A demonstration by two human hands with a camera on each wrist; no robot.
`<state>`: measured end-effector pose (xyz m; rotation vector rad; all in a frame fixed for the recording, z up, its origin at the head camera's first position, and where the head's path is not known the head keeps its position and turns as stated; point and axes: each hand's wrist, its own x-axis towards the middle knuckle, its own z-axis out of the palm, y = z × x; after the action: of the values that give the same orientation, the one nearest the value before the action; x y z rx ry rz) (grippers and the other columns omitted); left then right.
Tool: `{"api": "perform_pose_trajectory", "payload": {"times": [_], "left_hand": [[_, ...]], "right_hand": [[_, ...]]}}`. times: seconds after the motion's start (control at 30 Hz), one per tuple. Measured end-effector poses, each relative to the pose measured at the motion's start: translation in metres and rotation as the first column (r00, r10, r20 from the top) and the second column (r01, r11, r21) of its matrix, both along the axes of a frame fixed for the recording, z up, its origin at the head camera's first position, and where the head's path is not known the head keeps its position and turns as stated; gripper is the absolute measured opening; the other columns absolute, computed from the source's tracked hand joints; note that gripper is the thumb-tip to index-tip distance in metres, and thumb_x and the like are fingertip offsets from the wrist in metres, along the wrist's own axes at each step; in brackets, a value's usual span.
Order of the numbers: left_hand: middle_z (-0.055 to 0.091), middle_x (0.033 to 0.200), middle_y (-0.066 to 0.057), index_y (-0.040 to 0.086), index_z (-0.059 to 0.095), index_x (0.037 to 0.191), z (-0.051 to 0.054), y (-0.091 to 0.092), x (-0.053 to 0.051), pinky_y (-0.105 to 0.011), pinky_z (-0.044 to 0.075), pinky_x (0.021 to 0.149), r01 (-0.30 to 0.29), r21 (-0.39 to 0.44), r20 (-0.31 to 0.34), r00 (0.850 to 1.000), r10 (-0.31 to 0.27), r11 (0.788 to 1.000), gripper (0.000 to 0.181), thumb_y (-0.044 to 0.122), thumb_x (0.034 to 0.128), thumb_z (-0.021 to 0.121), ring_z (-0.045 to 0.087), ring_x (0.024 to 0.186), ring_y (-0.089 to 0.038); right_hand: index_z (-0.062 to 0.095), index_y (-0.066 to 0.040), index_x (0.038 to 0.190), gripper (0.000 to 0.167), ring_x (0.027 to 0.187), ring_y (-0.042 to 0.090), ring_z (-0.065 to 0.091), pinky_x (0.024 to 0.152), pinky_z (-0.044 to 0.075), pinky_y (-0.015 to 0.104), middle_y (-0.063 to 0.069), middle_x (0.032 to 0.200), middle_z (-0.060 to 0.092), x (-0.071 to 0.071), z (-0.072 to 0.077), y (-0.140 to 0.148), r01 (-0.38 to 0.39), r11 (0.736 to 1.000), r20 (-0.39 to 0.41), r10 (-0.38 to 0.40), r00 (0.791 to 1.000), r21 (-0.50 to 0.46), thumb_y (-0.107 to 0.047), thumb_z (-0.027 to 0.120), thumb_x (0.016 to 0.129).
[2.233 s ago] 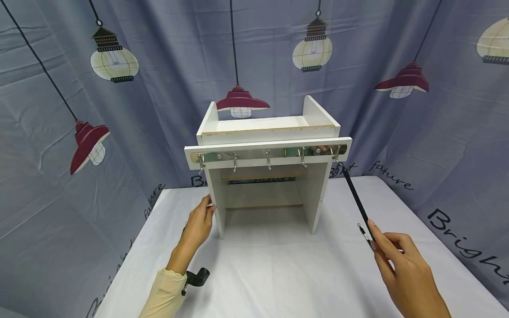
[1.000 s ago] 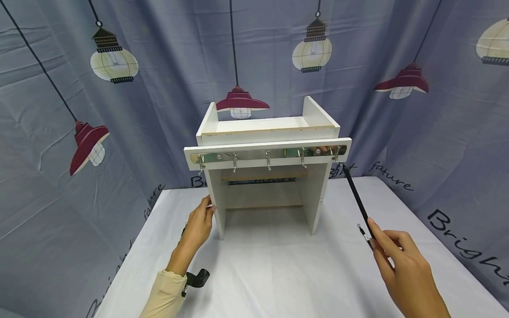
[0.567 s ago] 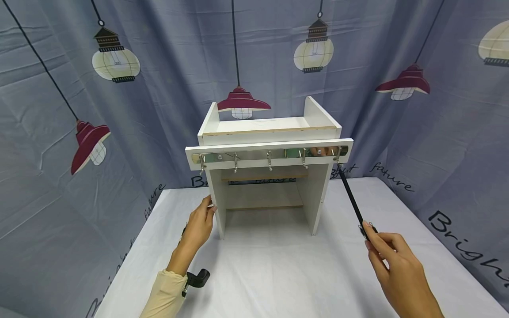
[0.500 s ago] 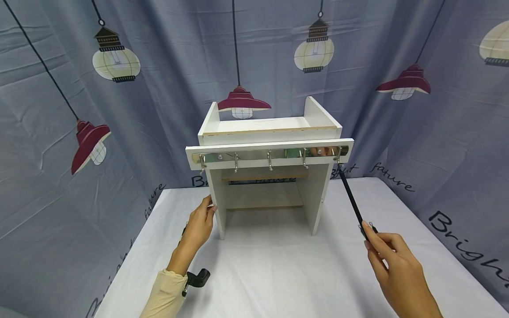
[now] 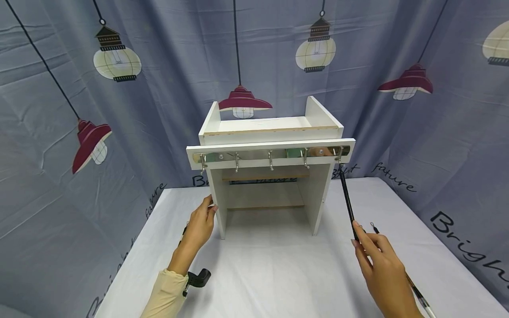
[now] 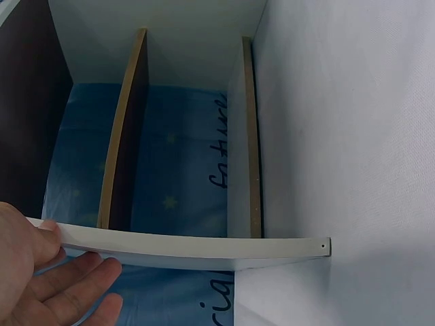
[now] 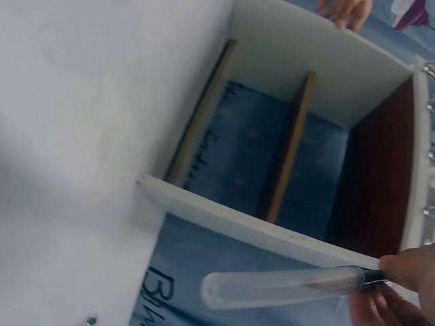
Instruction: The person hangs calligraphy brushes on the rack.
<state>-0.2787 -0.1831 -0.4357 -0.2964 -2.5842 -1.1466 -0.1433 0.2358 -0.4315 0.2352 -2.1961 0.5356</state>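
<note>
Currently I list: one slim black rod (image 5: 347, 198), slanting, top at the rightmost hook (image 5: 339, 155), pinched in my right grip (image 5: 379, 265); one white shelf (image 5: 272, 136), side held by my left grip (image 5: 200, 224).

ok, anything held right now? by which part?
Right grip: the black stick, pinched on its dark section beside the translucent end. Left grip: the white shelf unit, by the front edge of a side panel.

translucent tube (image 7: 272, 291) — blurred, lying rod (image 5: 416, 293) — cut off
</note>
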Motion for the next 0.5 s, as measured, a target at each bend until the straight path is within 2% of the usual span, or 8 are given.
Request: {"api": "perform_pose_trajectory", "payload": {"times": [0.17,0.3,0.43,0.5], "left_hand": [[0.059,0.147,-0.025,0.0,0.046,0.154,-0.001,0.0,0.0,-0.055,0.057,0.101,-0.002,-0.003,-0.001,1.0,0.002,1.0,0.043,0.017,0.1141,0.048,0.067,0.126,-0.04],[0.06,0.146,-0.027,-0.001,0.046,0.154,-0.001,0.0,0.0,-0.055,0.058,0.101,0.0,-0.006,-0.008,1.0,-0.001,1.0,0.044,0.017,0.114,0.048,0.066,0.126,-0.042],[0.06,0.146,-0.027,-0.001,0.045,0.154,-0.001,0.0,0.0,-0.055,0.058,0.1,-0.002,-0.004,-0.003,1.0,0.002,1.0,0.044,0.016,0.114,0.048,0.066,0.125,-0.042],[0.059,0.147,-0.026,-0.001,0.045,0.155,-0.001,0.0,0.0,-0.055,0.058,0.1,-0.003,-0.005,0.0,1.0,0.003,1.0,0.044,0.016,0.114,0.048,0.066,0.126,-0.041]], "right_hand": [[0.064,-0.011,0.146,0.08,0.082,0.02,0.063,0.068,0.05,0.006,0.012,0.105,0.064,-0.008,-0.013,-0.006,-0.028,0.999,-0.052,0.027,0.998,-0.025,0.015,0.087,0.074],[0.064,-0.01,0.147,0.079,0.081,0.02,0.062,0.066,0.051,0.008,0.012,0.105,0.065,-0.015,-0.019,-0.009,-0.028,0.998,-0.068,0.025,0.997,-0.049,0.014,0.087,0.075],[0.062,-0.011,0.149,0.075,0.083,0.024,0.065,0.071,0.051,0.004,0.013,0.106,0.067,-0.021,-0.023,-0.011,-0.032,0.998,-0.068,0.028,0.997,-0.059,0.01,0.085,0.081],[0.061,-0.011,0.15,0.065,0.086,0.026,0.068,0.078,0.049,0.001,0.014,0.107,0.067,-0.025,-0.026,-0.011,-0.051,0.997,-0.07,0.047,0.996,-0.063,0.003,0.081,0.09]]}}
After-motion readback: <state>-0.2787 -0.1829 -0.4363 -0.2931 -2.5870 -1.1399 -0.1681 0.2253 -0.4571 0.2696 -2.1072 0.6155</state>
